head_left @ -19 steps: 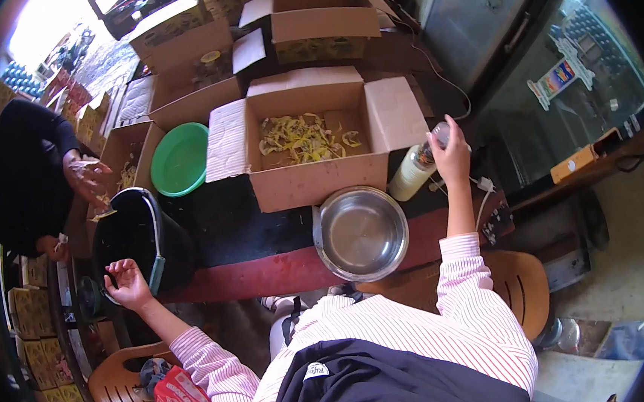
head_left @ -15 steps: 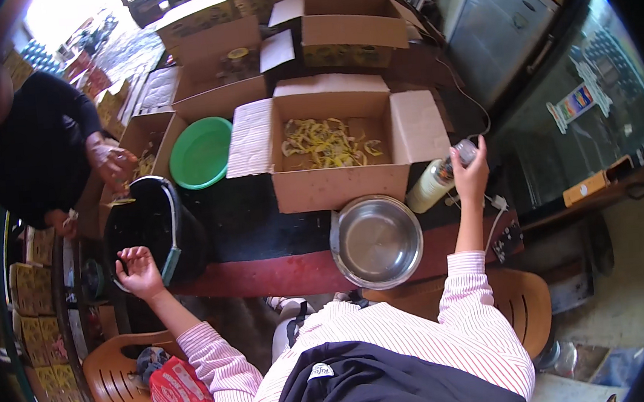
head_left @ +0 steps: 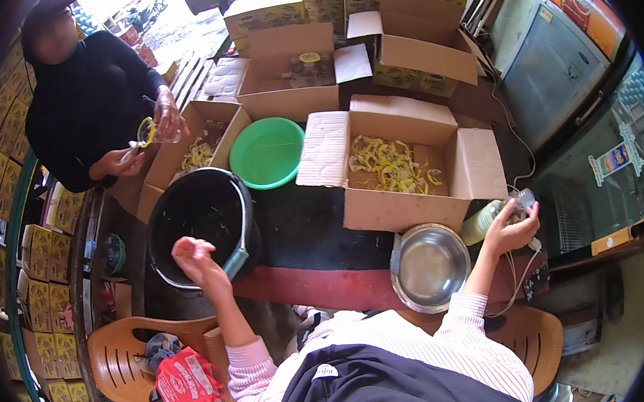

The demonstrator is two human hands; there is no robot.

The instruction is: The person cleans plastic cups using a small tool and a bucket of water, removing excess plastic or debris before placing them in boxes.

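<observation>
My right hand [head_left: 512, 230] is closed round the clear end of a pale cylindrical container [head_left: 482, 221], right of the steel bowl [head_left: 466, 265]. Its exact kind is hard to make out. Over the near side of a large black bucket [head_left: 160, 236] hovers my left hand [head_left: 200, 262], holding nothing, with loosely bent fingers apart. The bucket's handle with a green grip [head_left: 236, 263] hangs beside that hand. Across the table's left side, a co-worker's hands [head_left: 168, 121] hold a clear jar with a yellow rim [head_left: 147, 131].
Beyond the bowl stands an open cardboard box [head_left: 406, 208] with yellow strips [head_left: 389, 164] inside. A green basin [head_left: 269, 176] sits between it and another open box [head_left: 154, 169]. More boxes [head_left: 291, 101] stand farther back. A cable [head_left: 517, 136] runs along the right. Orange chairs [head_left: 111, 361] flank me.
The whole view has shifted, so the table's things appear farther right. My right hand stays at the pale container. The co-worker's hands have come up from beside the bucket and now show a jar.
</observation>
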